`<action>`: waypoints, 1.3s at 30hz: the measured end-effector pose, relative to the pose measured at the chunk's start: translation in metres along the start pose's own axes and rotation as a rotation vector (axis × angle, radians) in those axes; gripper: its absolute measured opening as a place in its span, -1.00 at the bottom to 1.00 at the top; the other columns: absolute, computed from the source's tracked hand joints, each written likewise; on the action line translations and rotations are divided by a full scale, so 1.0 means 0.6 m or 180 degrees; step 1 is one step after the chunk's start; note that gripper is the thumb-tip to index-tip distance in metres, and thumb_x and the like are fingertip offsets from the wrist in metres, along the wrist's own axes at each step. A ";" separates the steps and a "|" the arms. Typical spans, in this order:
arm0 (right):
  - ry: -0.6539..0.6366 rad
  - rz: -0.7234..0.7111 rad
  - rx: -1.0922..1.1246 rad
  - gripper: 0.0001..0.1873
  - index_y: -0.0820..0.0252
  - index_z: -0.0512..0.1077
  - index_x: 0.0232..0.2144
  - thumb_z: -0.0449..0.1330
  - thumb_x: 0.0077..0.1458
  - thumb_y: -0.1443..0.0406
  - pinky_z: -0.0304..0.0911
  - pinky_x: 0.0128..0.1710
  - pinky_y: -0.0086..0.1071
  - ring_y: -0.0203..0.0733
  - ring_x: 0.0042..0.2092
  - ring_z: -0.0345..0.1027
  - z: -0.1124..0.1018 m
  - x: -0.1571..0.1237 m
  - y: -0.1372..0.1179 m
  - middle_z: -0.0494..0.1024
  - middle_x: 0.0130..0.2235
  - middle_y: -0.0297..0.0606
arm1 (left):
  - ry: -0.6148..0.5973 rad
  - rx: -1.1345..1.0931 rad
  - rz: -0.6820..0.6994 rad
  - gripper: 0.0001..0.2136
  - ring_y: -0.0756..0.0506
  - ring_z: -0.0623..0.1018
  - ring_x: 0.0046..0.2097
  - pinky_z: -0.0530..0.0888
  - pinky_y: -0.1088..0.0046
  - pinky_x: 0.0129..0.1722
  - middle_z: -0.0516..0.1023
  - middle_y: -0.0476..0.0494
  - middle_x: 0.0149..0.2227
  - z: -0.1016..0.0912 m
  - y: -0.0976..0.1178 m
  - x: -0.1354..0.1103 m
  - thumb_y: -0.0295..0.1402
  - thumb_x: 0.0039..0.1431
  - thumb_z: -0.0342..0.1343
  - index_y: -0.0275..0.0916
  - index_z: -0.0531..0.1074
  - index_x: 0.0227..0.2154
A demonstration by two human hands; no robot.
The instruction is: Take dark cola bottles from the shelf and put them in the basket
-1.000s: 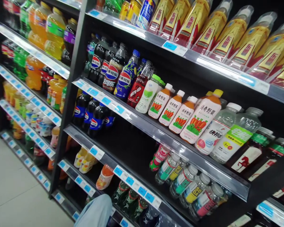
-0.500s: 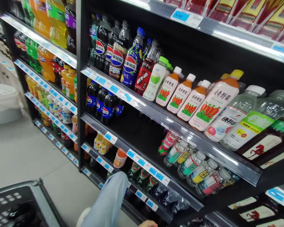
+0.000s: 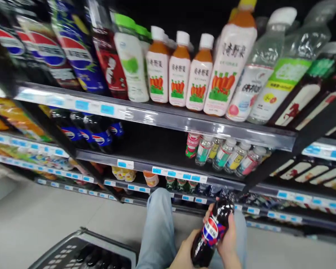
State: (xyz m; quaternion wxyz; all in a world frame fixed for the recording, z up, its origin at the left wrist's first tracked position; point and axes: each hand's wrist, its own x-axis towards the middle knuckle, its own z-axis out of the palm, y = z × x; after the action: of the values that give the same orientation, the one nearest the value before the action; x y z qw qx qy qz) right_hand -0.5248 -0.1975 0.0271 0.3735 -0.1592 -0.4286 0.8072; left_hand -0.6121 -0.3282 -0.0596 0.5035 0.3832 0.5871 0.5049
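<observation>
A dark cola bottle (image 3: 203, 252) with a red, white and blue label is held tilted in front of my knees, its cap end pointing up and away. My left hand (image 3: 184, 252) closes round its lower part from the left. Higher up, my right hand (image 3: 228, 241) grips the bottle from the right, and fingertips show at its left edge. A grey basket (image 3: 64, 248) stands on the floor at lower left, with several dark bottles (image 3: 98, 257) lying in it.
Shelves of drinks rise ahead, with a clear plastic front edge (image 3: 168, 116) at mid height. Carrot-label juice bottles (image 3: 177, 74) stand on the upper shelf; blue-label cola bottles (image 3: 99, 132) and small soda bottles (image 3: 224, 157) sit below. My bent knee (image 3: 159, 209) is close to the lowest shelves.
My view has swung right and downward. The cola bottle, gripped in both hands, has come into sight; before, only part of one hand showed at the bottom edge.
</observation>
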 end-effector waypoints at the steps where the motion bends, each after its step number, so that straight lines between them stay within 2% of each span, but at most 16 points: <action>1: 0.0245 -0.0052 0.0210 -0.40 -0.12 0.62 -0.12 0.21 0.12 -0.35 0.56 -0.35 -0.02 0.05 -0.34 0.58 0.000 -0.005 0.002 0.66 -0.34 -0.29 | -0.0009 -0.0013 -0.0062 0.10 -0.55 0.50 0.28 0.37 -0.11 0.38 0.56 -0.39 0.23 -0.002 -0.005 -0.011 0.05 -0.35 0.59 -0.19 0.39 0.34; 3: 0.0591 -0.0074 0.0586 -0.50 -0.06 0.62 -0.18 0.29 0.12 -0.25 0.55 -0.36 -0.08 -0.03 -0.41 0.54 -0.003 -0.008 -0.001 0.65 -0.35 -0.30 | 0.0019 -0.0091 -0.0177 0.13 -0.55 0.42 0.34 0.30 -0.12 0.44 0.46 -0.46 0.33 -0.007 -0.015 -0.033 0.05 -0.30 0.58 -0.26 0.33 0.38; 5: 0.0627 -0.0017 0.0755 -0.55 0.02 0.61 -0.23 0.36 0.11 -0.17 0.54 -0.36 -0.14 -0.09 -0.41 0.53 -0.008 -0.007 -0.008 0.64 -0.34 -0.29 | 0.0017 -0.0147 -0.0255 0.12 -0.54 0.39 0.37 0.26 -0.11 0.46 0.43 -0.46 0.36 -0.012 -0.027 -0.052 0.03 -0.29 0.59 -0.26 0.33 0.38; 9: 0.0515 0.0119 0.0740 -0.65 0.12 0.57 -0.37 0.49 0.03 0.01 0.53 -0.36 -0.23 -0.14 -0.40 0.53 -0.015 -0.009 -0.012 0.59 -0.40 -0.33 | -0.0086 -0.0362 -0.0247 0.07 -0.47 0.48 0.29 0.37 -0.09 0.39 0.50 -0.43 0.25 -0.015 -0.056 -0.073 0.03 -0.21 0.61 -0.25 0.33 0.38; 13: 0.0585 0.0224 0.0784 -0.72 0.14 0.56 -0.41 0.48 0.01 0.09 0.49 -0.39 -0.27 -0.15 -0.41 0.52 -0.015 -0.012 -0.001 0.56 -0.43 -0.35 | -0.0191 -0.0616 -0.0437 0.15 -0.43 0.54 0.19 0.48 -0.02 0.25 0.55 -0.42 0.13 -0.019 -0.072 -0.081 0.04 -0.22 0.64 -0.26 0.28 0.42; 16: 0.0598 0.0262 0.0948 -0.72 0.13 0.54 -0.42 0.47 -0.02 0.09 0.46 -0.41 -0.28 -0.17 -0.43 0.48 -0.014 -0.011 0.006 0.53 -0.44 -0.37 | -0.0371 -0.0776 -0.0472 0.15 -0.38 0.57 0.12 0.51 0.05 0.17 0.57 -0.40 0.09 -0.033 -0.063 -0.084 0.03 -0.20 0.65 -0.25 0.26 0.43; 19: 0.0573 0.0297 0.1256 -0.71 0.14 0.53 -0.42 0.46 -0.02 0.09 0.42 -0.42 -0.31 -0.24 -0.46 0.40 -0.015 -0.012 0.013 0.49 -0.46 -0.40 | -0.0842 -0.1250 -0.0529 0.12 -0.31 0.64 -0.03 0.55 0.16 -0.01 0.60 -0.38 0.05 -0.045 -0.042 -0.083 -0.01 -0.18 0.65 -0.23 0.25 0.42; 22: 0.0472 0.0321 0.1648 -0.70 0.12 0.49 -0.42 0.45 -0.01 0.08 0.34 -0.48 -0.37 -0.31 -0.50 0.24 -0.014 -0.015 0.025 0.42 -0.48 -0.45 | -0.1326 -0.2119 -0.0679 0.02 -0.28 0.69 -0.17 0.55 0.23 -0.16 0.65 -0.36 -0.03 -0.040 -0.021 -0.074 0.04 -0.05 0.56 -0.23 0.27 0.41; 24: 0.0412 0.0373 0.1847 -0.68 0.11 0.45 -0.43 0.45 0.00 0.07 0.28 -0.51 -0.42 -0.35 -0.52 0.14 -0.014 -0.014 0.033 0.35 -0.49 -0.49 | -0.1450 -0.2569 -0.0780 -0.09 -0.25 0.69 -0.26 0.55 0.27 -0.22 0.68 -0.32 -0.11 -0.026 -0.006 -0.066 0.09 0.03 0.47 -0.25 0.34 0.36; 28: 0.0342 0.0484 0.1944 -0.66 0.10 0.37 -0.46 0.42 0.02 0.09 0.22 -0.53 -0.47 -0.37 -0.54 0.01 -0.013 -0.010 0.044 0.23 -0.52 -0.52 | -0.1498 -0.2801 -0.1018 -0.26 -0.17 0.62 -0.43 0.45 0.40 -0.40 0.68 -0.30 -0.32 -0.002 0.021 -0.053 0.23 0.13 0.33 -0.40 0.55 0.07; 31: 0.0263 0.0430 0.1944 -0.65 0.09 0.32 -0.48 0.40 0.04 0.09 0.22 -0.54 -0.46 -0.38 -0.56 -0.03 -0.012 -0.009 0.044 0.18 -0.54 -0.53 | -0.1545 -0.2733 -0.1079 -0.29 -0.14 0.59 -0.47 0.39 0.44 -0.47 0.65 -0.33 -0.42 0.002 0.029 -0.051 0.28 0.16 0.29 -0.45 0.60 -0.15; 35: 0.0166 0.0441 0.1875 -0.64 0.10 0.35 -0.47 0.41 0.04 0.07 0.27 -0.53 -0.45 -0.39 -0.56 0.03 -0.007 -0.009 0.038 0.23 -0.54 -0.53 | -0.1354 -0.2761 -0.0889 -0.35 -0.16 0.61 -0.44 0.47 0.40 -0.42 0.66 -0.34 -0.36 0.000 0.023 -0.055 0.24 0.16 0.32 -0.42 0.60 -0.24; 39: 0.0289 0.0605 0.1728 -0.67 0.13 0.46 -0.41 0.45 0.02 0.07 0.37 -0.48 -0.40 -0.35 -0.52 0.22 -0.001 -0.007 0.035 0.40 -0.49 -0.46 | -0.1140 -0.2692 -0.0884 -0.33 -0.15 0.61 -0.45 0.47 0.39 -0.42 0.65 -0.31 -0.37 0.000 0.024 -0.061 0.28 0.15 0.32 -0.41 0.58 -0.24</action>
State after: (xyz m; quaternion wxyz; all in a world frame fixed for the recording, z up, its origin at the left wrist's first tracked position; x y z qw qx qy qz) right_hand -0.5312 -0.2074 0.0094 0.3439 -0.1289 -0.1629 0.9157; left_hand -0.6054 -0.3607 -0.0380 0.7712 0.1436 0.2799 0.5534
